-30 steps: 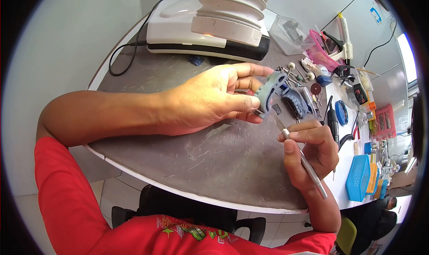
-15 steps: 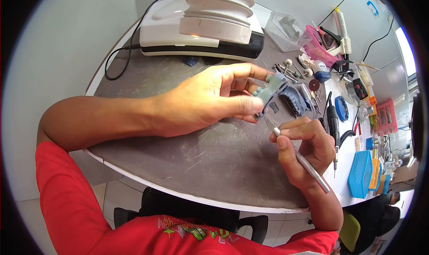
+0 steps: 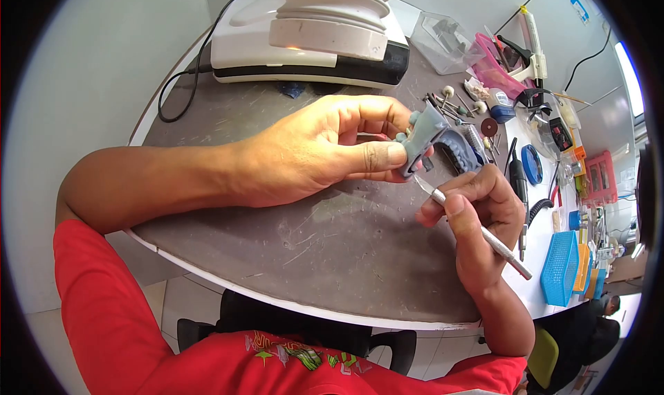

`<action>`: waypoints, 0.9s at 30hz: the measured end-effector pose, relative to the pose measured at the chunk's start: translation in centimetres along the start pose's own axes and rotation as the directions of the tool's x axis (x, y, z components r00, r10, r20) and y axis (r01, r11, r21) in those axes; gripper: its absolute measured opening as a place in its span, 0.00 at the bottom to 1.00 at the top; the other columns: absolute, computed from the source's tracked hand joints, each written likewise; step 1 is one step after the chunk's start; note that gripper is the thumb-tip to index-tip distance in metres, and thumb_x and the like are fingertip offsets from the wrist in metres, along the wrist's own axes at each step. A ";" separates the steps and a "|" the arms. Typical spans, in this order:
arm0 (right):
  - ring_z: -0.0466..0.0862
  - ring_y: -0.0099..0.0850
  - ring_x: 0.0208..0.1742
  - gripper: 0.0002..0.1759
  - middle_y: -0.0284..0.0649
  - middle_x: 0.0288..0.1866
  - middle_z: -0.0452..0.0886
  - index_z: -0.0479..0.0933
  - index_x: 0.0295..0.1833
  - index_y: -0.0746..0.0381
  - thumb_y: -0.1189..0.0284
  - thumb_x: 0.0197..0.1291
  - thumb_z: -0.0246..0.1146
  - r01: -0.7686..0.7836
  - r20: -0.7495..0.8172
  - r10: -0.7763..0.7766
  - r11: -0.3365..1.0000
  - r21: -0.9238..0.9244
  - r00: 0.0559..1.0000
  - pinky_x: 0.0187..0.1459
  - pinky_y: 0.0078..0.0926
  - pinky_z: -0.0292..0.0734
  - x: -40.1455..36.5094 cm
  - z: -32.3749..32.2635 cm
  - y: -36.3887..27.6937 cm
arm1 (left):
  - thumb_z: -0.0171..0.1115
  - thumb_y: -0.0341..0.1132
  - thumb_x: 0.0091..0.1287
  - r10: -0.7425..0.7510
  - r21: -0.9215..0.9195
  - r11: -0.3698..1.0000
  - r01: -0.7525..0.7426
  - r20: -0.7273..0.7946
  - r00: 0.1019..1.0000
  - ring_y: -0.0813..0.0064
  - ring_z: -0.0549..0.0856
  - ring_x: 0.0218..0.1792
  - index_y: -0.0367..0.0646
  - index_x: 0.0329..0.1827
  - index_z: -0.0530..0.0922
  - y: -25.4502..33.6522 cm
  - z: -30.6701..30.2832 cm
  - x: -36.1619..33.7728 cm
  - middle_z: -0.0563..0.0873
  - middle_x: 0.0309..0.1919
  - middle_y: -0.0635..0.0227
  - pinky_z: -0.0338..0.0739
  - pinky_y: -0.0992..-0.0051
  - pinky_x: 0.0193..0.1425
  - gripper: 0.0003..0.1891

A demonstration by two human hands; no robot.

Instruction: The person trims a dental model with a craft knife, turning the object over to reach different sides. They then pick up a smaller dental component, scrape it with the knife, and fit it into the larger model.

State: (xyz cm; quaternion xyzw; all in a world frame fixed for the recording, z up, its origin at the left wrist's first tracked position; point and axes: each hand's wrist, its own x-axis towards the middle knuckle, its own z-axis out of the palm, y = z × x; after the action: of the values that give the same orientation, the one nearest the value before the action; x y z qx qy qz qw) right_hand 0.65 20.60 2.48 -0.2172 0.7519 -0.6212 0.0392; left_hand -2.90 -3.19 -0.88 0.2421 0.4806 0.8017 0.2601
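My left hand [image 3: 325,149] is closed round a blue-grey dental model [image 3: 423,133], held up over the bench with the thumb on its near side. In my right hand [image 3: 487,218] is a slim metal craft knife [image 3: 510,254], gripped like a pen. Its blade tip points up and left, close to the lower edge of the held model. Behind, a second grey dental model [image 3: 462,154] with a row of teeth lies on the bench, partly hidden. A small dark grey piece [image 3: 427,164] shows beside the left fingertips.
A white machine [image 3: 311,68] with a ribbed hose [image 3: 332,14] stands at the back of the bench [image 3: 297,250]. Rotary bits and a brown disc [image 3: 489,126] lie to the right, near a black handpiece [image 3: 517,180]. Further right is a blue basket [image 3: 559,269]. A person [image 3: 581,340] sits beyond.
The held model has turned in my left hand, showing more of its side. My right hand has shifted slightly right with the craft knife.
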 end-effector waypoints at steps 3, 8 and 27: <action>0.86 0.26 0.37 0.07 0.47 0.36 0.86 0.72 0.37 0.67 0.75 0.66 0.62 -0.018 -0.009 0.019 1.000 0.008 1.000 0.42 0.25 0.82 -0.1 0.3 -0.2 | 0.60 0.34 0.75 0.001 -0.024 1.000 -0.001 0.006 1.000 0.78 0.81 0.58 0.42 0.59 0.74 0.1 0.0 0.0 0.82 0.53 0.69 0.76 0.72 0.67 0.14; 0.85 0.28 0.29 0.11 0.46 0.31 0.83 0.70 0.36 0.66 0.71 0.68 0.60 0.065 -0.096 -0.068 0.997 -0.037 0.993 0.35 0.24 0.80 -0.2 1.2 0.0 | 0.61 0.35 0.75 0.005 -0.009 1.000 -0.005 -0.001 1.000 0.76 0.81 0.60 0.41 0.61 0.74 0.3 0.3 -0.1 0.82 0.55 0.68 0.76 0.71 0.67 0.15; 0.88 0.33 0.33 0.15 0.48 0.33 0.84 0.68 0.40 0.64 0.64 0.70 0.62 -0.012 -0.123 0.028 0.991 0.135 0.992 0.36 0.27 0.87 -0.9 1.8 -0.6 | 0.63 0.36 0.73 0.110 0.087 0.990 -0.108 -0.019 0.994 0.71 0.81 0.61 0.40 0.59 0.75 0.8 1.2 -0.2 0.84 0.56 0.63 0.76 0.67 0.69 0.15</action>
State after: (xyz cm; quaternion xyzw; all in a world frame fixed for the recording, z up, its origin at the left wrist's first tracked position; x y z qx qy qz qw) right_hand 2.20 19.23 2.47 -0.1672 0.7118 -0.6821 0.0127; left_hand -2.12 -2.85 0.38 0.2695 0.5035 0.7963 0.1995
